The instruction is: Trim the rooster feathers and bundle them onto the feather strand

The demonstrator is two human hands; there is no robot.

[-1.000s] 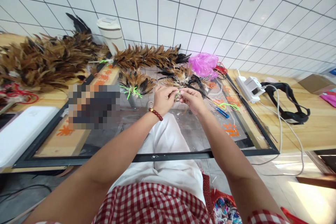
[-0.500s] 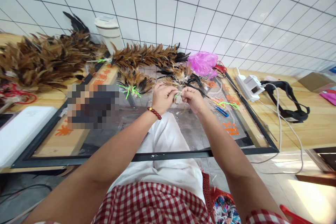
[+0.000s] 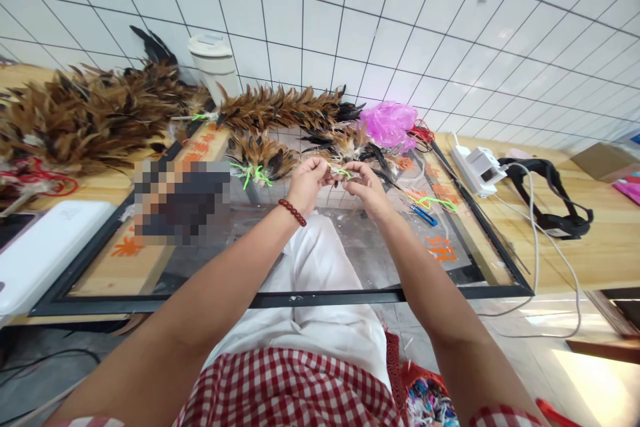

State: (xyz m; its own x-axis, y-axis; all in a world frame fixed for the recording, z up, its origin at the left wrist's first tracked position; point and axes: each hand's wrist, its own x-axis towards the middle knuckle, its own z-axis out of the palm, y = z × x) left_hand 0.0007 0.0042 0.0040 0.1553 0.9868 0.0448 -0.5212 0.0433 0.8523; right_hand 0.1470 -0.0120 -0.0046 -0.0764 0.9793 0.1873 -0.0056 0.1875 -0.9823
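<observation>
My left hand [image 3: 307, 184] and my right hand [image 3: 367, 187] meet over the glass table top [image 3: 350, 240], fingers pinched together. Between them runs a thin green string [image 3: 341, 171] tied on a small bunch of brown feathers [image 3: 345, 147]. Both hands grip that string and the feather stems. A red bead bracelet [image 3: 293, 211] sits on my left wrist. Another tied feather bundle with green string [image 3: 255, 160] lies just left of my left hand.
A big heap of brown feathers [image 3: 85, 117] fills the left, a long feather string [image 3: 285, 107] the back. A white cup [image 3: 215, 67], pink plastic bag [image 3: 390, 123], blue scissors [image 3: 424, 213], white power strip [image 3: 475, 167], black headset [image 3: 550, 200] and white box [image 3: 45, 253] lie around.
My hands have drawn slightly apart and risen a little, stretching the green string between them. The view has shifted slightly.
</observation>
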